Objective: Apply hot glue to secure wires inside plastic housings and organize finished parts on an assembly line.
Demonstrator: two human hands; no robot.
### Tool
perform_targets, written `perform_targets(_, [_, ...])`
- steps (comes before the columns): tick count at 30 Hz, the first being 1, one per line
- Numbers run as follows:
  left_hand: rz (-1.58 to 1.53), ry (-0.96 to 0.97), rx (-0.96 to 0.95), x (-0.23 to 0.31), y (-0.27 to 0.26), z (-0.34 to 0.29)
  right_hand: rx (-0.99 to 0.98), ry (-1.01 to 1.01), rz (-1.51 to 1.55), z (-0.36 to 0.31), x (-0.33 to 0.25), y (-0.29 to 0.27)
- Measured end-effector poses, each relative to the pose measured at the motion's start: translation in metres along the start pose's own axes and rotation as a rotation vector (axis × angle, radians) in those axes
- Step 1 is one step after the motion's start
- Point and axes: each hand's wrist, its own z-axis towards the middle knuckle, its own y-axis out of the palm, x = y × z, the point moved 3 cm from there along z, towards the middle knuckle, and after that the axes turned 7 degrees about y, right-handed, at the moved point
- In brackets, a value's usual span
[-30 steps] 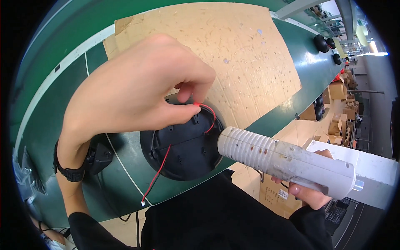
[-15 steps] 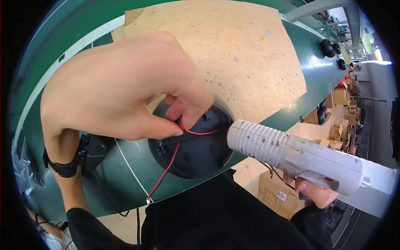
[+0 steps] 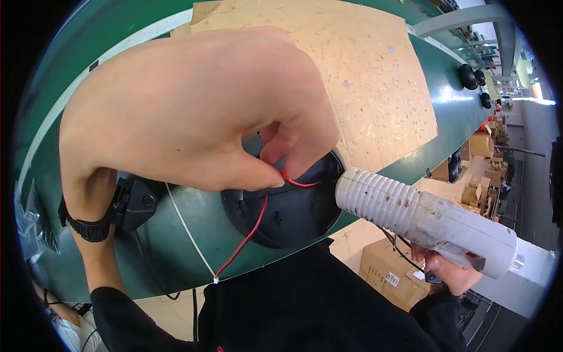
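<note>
My left hand (image 3: 217, 111) reaches over a round black plastic housing (image 3: 275, 220) at the table's front edge. Its thumb and forefinger are pinched on a thin red wire (image 3: 304, 185), whose far end enters the housing near its right side. Another stretch of the wire runs from under the hand down to a small white connector (image 3: 216, 280) at the table edge. My right hand (image 3: 448, 273) grips a white, ribbed heat gun (image 3: 428, 220) from below. The gun's nozzle points left and comes up to the housing's right rim. The hand covers part of the housing.
A stained cardboard sheet (image 3: 375, 76) lies on the green table (image 3: 182, 246) beyond the housing. A plastic bag (image 3: 38, 229) is at the far left. Cardboard boxes (image 3: 390, 273) stand below on the right. Round black parts (image 3: 467, 76) sit at the table's far right.
My left hand, the wire and the housing appear shifted right in the picture; the whole view has moved somewhat too. Both grips stay the same, and the nozzle remains beside the housing.
</note>
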Motion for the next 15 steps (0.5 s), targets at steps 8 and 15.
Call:
perform_targets(8, [0.003, -0.006, 0.022, -0.002, -0.001, 0.003, -0.057, -0.047, -0.215, 0.004, -0.002, -0.008])
perform_targets(15, [0.096, 0.066, 0.129, 0.006, -0.001, 0.013, -0.044, -0.393, -0.317, -0.001, 0.008, -0.013])
